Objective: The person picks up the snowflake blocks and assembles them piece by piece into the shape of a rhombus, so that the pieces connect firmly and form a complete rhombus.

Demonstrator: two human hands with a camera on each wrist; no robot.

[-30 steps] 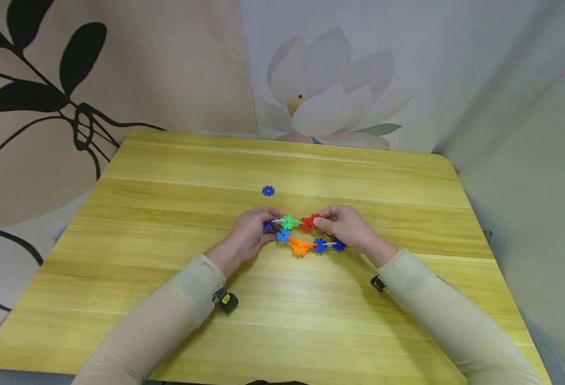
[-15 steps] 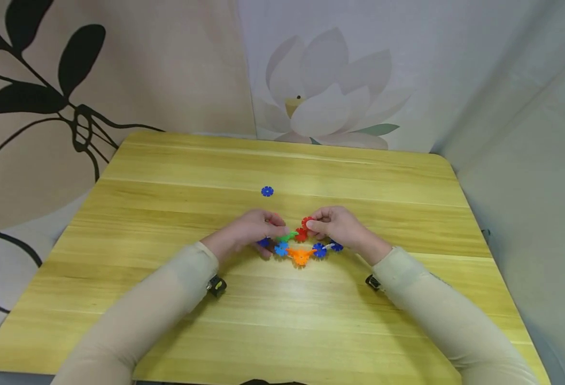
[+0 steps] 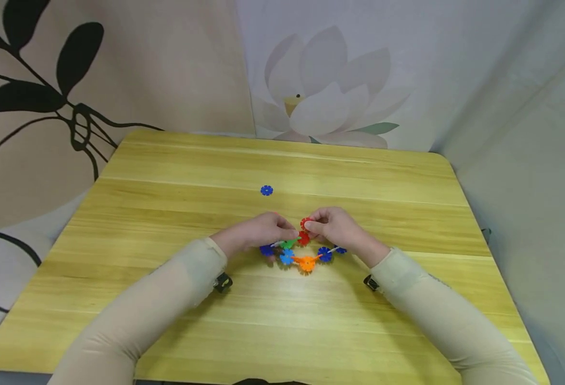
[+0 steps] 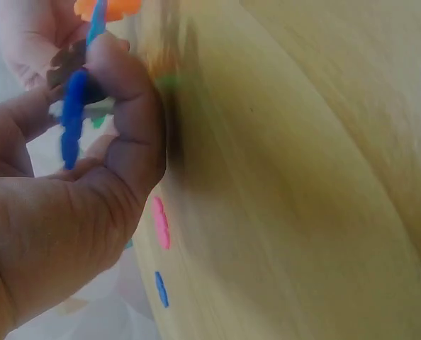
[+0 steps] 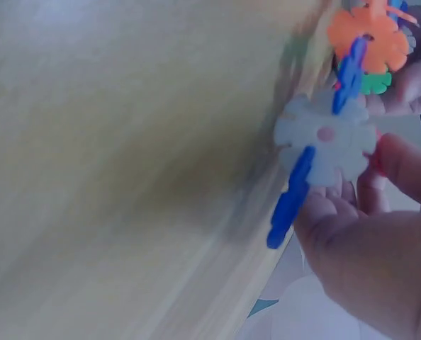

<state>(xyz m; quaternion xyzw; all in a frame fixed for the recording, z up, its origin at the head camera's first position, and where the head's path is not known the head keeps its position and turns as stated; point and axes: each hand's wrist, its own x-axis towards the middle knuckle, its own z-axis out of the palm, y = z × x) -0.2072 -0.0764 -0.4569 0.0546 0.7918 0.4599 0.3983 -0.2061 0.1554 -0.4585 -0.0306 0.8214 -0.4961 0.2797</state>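
Observation:
Both hands hold a curved chain of slotted plastic snowflake discs just over the table. In the head view, my left hand (image 3: 265,230) grips its left part, fingertips at the green disc (image 3: 288,244), with a dark blue disc (image 3: 266,250) beneath the hand. My right hand (image 3: 337,227) pinches a red disc (image 3: 306,223); a second red disc (image 3: 303,238) sits between it and the green one. Nearer me hang the light blue disc (image 3: 286,257), orange discs (image 3: 306,263) and a blue disc (image 3: 325,254). A white disc (image 5: 327,134) joins two blue ones in the right wrist view.
A loose blue disc (image 3: 266,190) lies on the wooden table (image 3: 191,176) beyond the hands. The left wrist view also has a pink disc (image 4: 161,223) on the tabletop. Printed curtains (image 3: 330,80) stand behind the table's far edge.
My left hand has turned over and its fingertips have shifted right to the green disc. The chain's near side has come lower, toward me. My right hand keeps its pinch, moved slightly left.

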